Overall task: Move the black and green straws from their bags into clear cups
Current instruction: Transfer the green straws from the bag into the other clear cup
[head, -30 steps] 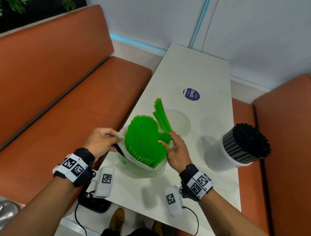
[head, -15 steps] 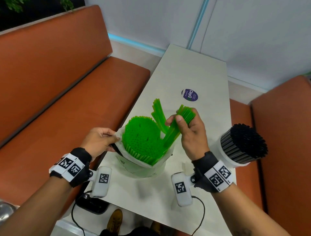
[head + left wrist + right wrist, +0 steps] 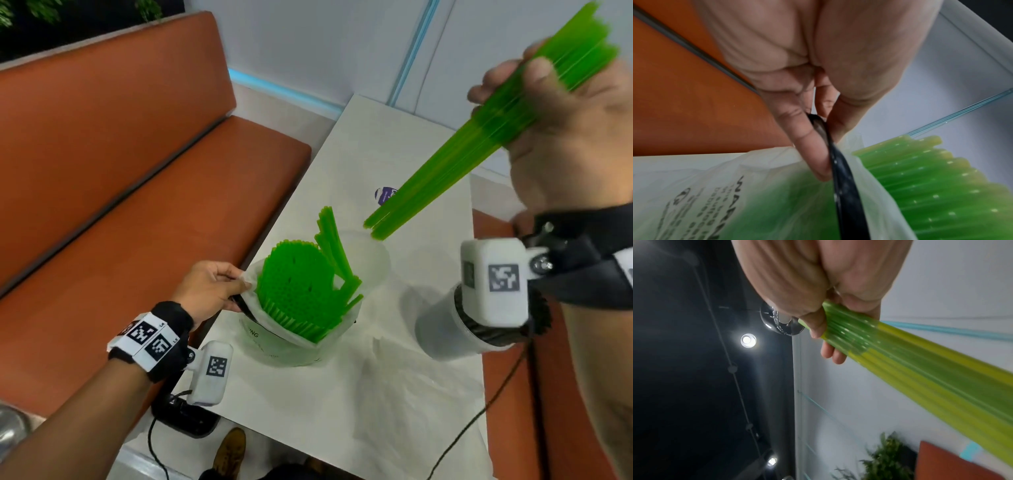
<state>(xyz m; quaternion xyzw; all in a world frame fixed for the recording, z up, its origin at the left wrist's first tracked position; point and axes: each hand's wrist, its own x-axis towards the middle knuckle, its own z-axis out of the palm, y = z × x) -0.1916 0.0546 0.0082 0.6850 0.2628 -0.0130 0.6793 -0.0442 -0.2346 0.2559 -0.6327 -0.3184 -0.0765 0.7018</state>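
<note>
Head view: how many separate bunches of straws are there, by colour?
Green: 3 (packed bunch in the bag, loose few just behind it, bundle in the right hand)
Black: 1 (black straws in the cup)
Total: 4

Bag of green straws (image 3: 294,294) upright at table's (image 3: 404,394) left edge, left hand (image 3: 209,287) pinching its rim there. Clear cup (image 3: 373,257) just behind bag, few straws leaning in it. Cup of black straws (image 3: 448,329) at right edge. Open tabletop between bag and black-straw cup; bare stretch at far end past sticker (image 3: 387,195). Right hand (image 3: 561,137) holds straw bundle (image 3: 455,161) high over the cups.
</note>
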